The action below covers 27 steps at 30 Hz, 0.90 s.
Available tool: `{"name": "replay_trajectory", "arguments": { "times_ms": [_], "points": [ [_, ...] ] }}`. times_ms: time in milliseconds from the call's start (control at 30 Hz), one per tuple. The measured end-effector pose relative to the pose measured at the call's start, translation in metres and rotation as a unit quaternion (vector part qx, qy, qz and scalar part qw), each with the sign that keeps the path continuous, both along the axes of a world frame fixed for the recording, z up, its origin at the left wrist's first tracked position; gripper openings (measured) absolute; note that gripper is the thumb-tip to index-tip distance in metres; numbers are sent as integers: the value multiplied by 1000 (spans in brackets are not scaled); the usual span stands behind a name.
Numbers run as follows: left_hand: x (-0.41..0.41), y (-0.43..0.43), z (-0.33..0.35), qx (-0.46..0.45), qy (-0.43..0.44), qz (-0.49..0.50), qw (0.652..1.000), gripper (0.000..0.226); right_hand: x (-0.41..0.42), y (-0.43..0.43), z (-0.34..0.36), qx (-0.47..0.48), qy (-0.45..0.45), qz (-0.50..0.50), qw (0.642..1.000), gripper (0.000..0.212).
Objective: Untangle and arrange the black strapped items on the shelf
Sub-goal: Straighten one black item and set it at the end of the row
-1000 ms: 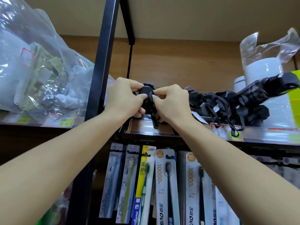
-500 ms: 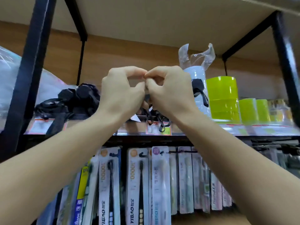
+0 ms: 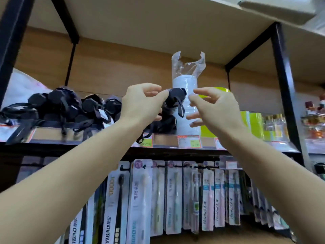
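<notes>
Black strapped item (image 3: 175, 95) (half hidden, blurred) seems pinched in left hand (image 3: 140, 104); right hand (image 3: 214, 110) spread.

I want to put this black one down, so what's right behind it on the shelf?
Behind the held black item stands a white stack in clear plastic wrap. Another black item sits lower, in front of it. The left hand covers whatever lies to its left.

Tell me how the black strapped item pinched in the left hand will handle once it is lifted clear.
The black strapped item probably has a stiff, faceted body that keeps its shape in the left hand. Its strap hangs in a limp loop, so it will likely swing and snag. It looks light, being held by the fingertips alone.
</notes>
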<state>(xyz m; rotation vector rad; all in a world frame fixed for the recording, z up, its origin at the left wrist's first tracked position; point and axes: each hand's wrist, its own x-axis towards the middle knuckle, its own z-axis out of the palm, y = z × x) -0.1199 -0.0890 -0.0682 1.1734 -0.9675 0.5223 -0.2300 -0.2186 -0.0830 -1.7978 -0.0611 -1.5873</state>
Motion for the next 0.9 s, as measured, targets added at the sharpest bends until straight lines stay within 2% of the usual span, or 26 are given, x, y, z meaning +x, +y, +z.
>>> {"name": "replay_trajectory", "arguments": {
  "times_ms": [100,133,233,333,467,600,767,900],
  "points": [
    [-1,-5,8,56,87,-58,993,46,9,-5,10,64,58,101,991,41],
    [-2,-7,10,69,105,-87,988,44,13,-3,14,69,70,144,985,35],
    [-6,-14,16,44,120,-144,981,18,21,5,21,77,71,246,964,23],
    [-8,-23,20,6,123,-115,986,17,26,7,25,73,48,229,969,18],
    [-7,-26,23,1,105,-65,992,25,27,5,25,45,27,212,976,21],
    [-5,-26,29,-6,103,-67,992,24,30,-1,32,24,11,214,976,15],
    [4,-29,35,-17,95,-81,992,21,41,-8,40,4,8,224,975,19],
    [12,-33,39,11,93,-91,991,33,53,-16,40,9,12,235,972,16]
  ]
}}
